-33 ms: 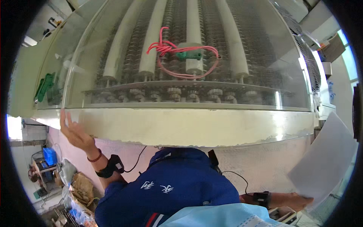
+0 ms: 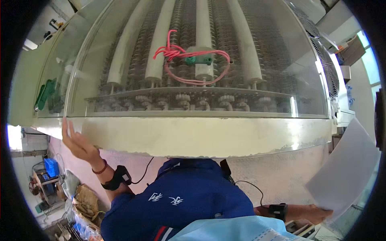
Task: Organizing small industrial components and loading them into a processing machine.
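Note:
My left hand [image 2: 80, 142] rests its fingertips against the cream front edge [image 2: 193, 136] of a large machine, near the edge's left end. Its fingers are spread and hold nothing. Far to the right, my right hand [image 2: 317, 214] is closed on the lower corner of a white sheet of paper [image 2: 341, 172]. Whether it is one sheet or more I cannot tell. A clear cover [image 2: 281, 76] spans the machine's top. On it lies a loop of red cord [image 2: 192, 82], knotted at one side, with a small green piece [image 2: 199, 60] inside the loop.
Under the cover are long pale rollers [image 2: 244, 40] and rows of discs. A green hand tool [image 2: 45, 94] lies at the machine's left. Beyond my left arm stand a blue crate [image 2: 51, 166] on a shelf and a brown sack [image 2: 86, 199]. A cable hangs from each wrist band.
The machine and cord appear slightly lower and farther left in view. My left hand stays at the machine's edge, and the right keeps its hold on the paper.

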`<action>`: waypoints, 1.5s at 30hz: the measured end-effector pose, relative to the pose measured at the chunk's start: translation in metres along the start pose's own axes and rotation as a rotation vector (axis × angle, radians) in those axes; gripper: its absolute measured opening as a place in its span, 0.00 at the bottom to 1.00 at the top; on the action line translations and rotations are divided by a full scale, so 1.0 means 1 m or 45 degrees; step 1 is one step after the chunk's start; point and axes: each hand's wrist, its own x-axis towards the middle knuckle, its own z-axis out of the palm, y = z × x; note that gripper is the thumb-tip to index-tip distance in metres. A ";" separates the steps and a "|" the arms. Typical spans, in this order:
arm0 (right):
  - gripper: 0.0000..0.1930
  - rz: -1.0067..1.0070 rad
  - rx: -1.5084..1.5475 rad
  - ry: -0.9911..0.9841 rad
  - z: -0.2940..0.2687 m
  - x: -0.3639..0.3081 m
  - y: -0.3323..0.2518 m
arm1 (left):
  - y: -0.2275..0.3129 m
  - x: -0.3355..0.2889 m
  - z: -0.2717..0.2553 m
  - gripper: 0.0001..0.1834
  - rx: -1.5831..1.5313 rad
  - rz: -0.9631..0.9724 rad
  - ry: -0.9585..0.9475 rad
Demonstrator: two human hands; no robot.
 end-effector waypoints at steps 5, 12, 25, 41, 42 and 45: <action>0.14 0.065 0.023 0.036 0.018 -0.007 -0.007 | -0.002 -0.008 0.006 0.20 -0.206 0.031 0.140; 0.21 0.991 1.207 0.018 0.053 0.009 -0.071 | 0.011 -0.017 0.011 0.18 -0.139 -0.075 0.127; 0.15 0.922 1.019 -0.068 0.205 0.084 -0.052 | 0.246 -0.039 0.035 0.22 -0.362 0.020 0.158; 0.15 1.184 1.155 0.229 0.324 0.112 0.060 | 0.341 -0.051 0.071 0.18 -0.296 -0.064 -0.037; 0.16 1.276 1.209 0.232 0.324 0.112 0.058 | 0.343 -0.049 0.072 0.18 -0.282 -0.078 -0.044; 0.20 1.353 1.204 0.196 0.341 0.106 0.065 | 0.340 -0.048 0.075 0.17 -0.291 -0.081 -0.041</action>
